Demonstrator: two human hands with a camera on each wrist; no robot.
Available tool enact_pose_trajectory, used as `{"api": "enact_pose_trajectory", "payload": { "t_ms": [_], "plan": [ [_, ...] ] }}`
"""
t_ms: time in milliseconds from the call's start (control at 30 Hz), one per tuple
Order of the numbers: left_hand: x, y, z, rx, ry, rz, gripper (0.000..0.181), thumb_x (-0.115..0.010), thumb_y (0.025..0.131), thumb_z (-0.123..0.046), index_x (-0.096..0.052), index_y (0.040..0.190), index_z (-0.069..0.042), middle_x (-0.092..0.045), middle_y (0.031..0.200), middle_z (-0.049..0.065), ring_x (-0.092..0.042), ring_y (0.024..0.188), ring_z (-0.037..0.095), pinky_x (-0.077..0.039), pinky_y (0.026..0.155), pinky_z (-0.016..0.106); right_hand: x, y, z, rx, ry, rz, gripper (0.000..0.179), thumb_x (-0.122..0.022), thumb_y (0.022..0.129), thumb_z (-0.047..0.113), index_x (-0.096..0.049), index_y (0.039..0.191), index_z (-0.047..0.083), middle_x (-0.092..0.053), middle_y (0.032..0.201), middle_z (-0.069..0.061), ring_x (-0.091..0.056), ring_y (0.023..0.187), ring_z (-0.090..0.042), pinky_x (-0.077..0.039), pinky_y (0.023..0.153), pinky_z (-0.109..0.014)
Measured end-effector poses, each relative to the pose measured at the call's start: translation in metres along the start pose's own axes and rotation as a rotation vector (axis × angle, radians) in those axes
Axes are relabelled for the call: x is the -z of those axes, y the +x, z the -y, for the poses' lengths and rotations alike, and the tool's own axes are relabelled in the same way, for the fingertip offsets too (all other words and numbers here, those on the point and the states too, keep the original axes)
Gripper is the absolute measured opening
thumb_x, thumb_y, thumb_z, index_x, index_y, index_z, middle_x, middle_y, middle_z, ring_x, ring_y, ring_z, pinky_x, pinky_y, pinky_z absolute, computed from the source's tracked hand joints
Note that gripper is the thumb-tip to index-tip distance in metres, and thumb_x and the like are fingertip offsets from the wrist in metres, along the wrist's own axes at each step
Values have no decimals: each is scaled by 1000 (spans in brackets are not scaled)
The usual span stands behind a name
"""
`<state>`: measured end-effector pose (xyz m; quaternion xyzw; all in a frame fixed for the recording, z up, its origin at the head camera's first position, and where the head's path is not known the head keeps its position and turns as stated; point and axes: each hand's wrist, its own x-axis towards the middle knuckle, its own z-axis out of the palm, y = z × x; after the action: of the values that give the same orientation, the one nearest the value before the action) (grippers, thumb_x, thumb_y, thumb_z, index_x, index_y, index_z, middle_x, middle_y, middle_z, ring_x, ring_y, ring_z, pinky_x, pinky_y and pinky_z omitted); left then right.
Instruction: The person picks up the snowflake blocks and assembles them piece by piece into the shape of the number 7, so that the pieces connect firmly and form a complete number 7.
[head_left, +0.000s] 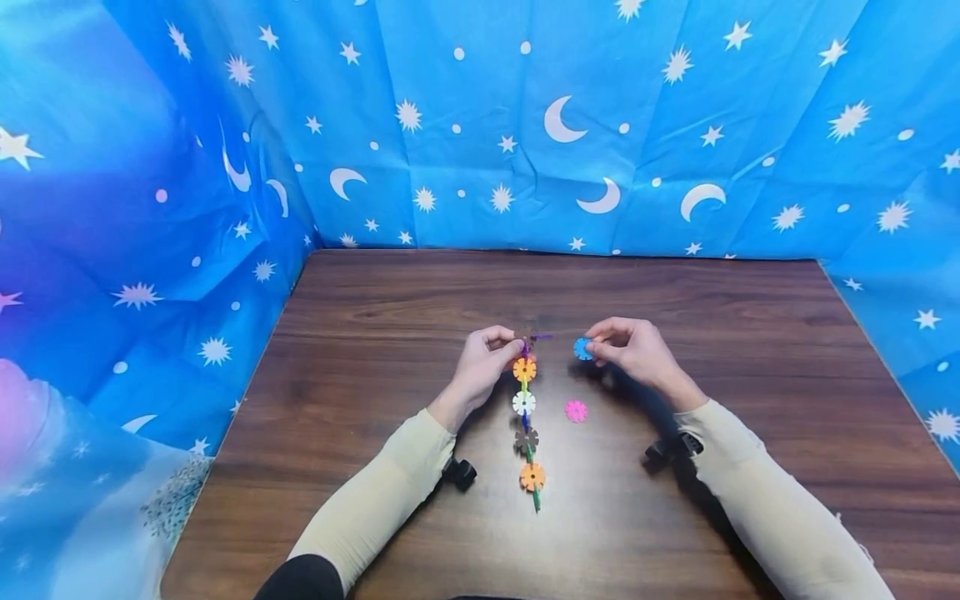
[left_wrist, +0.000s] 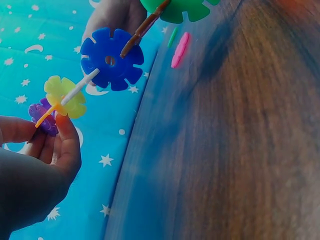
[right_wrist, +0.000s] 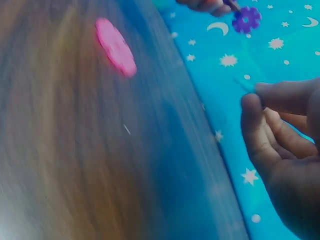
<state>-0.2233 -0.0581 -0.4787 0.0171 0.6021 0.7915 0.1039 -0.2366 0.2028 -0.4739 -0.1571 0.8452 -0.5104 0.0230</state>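
Note:
My left hand (head_left: pixel 483 367) pinches the upper part of a chain of slotted, flower-shaped plastic discs, near a purple disc (left_wrist: pixel 46 117). Down the chain in the head view come an orange disc (head_left: pixel 524 370), a white disc (head_left: pixel 524 403), a dark disc (head_left: pixel 527 441) and another orange disc (head_left: pixel 532 477). Between them, discs set crosswise show edge-on; the left wrist view gives the faces of a yellow disc (left_wrist: pixel 67 97) and a blue disc (left_wrist: pixel 112 60). Apart from the chain, my right hand (head_left: pixel 637 350) pinches a loose blue disc (head_left: pixel 582 349) between thumb and fingers.
One pink disc (head_left: pixel 576 412) lies flat on the brown wooden table (head_left: pixel 360 308), right of the chain and below the right hand. A blue cloth (head_left: pixel 480 108) with stars and moons hangs behind the table's far edge and along its left side.

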Motion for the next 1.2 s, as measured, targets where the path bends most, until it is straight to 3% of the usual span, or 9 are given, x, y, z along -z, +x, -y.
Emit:
{"api": "enact_pose_trajectory", "payload": {
  "t_ms": [133,233,467,967,1200],
  "plan": [
    [0,0,2,-10,7,11,19,-59,88,10,-57,80,-7,-63,74,-2,-63,67,6,-56,63,18,-10,2,0,-10,240,-22,21,-70,88,3,-65,103,-11,-72,81,-6,-67,64,-10,-60,61,-36],
    [1,1,1,-20,-3,12,19,-59,88,10,-57,80,-7,-64,74,-2,-64,67,6,-56,63,18,-13,7,5,13,330,-42,24,-70,87,1,-63,104,-15,-72,82,3,-67,66,-8,-60,61,-30],
    [-1,1,0,-17,-3,13,15,-59,88,10,-58,82,-4,-64,73,-2,-65,67,7,-56,63,18,-17,14,16,23,344,-34,24,-70,88,3,-64,104,-13,-72,81,3,-67,66,-10,-60,61,-26],
    [-2,0,4,6,-24,10,22,-59,89,10,-60,78,-10,-65,75,0,-67,68,9,-58,64,19,-26,14,19,-3,397,-25,24,-70,88,1,-63,105,-14,-72,80,5,-67,64,-9,-59,61,-25],
    [-3,0,5,1,-51,17,22,-57,89,11,-59,78,-7,-67,73,2,-69,65,13,-58,63,20,-30,14,21,32,403,-41,21,-69,87,-3,-63,101,-17,-72,80,5,-67,62,-10,-59,58,-25]
  ]
}}
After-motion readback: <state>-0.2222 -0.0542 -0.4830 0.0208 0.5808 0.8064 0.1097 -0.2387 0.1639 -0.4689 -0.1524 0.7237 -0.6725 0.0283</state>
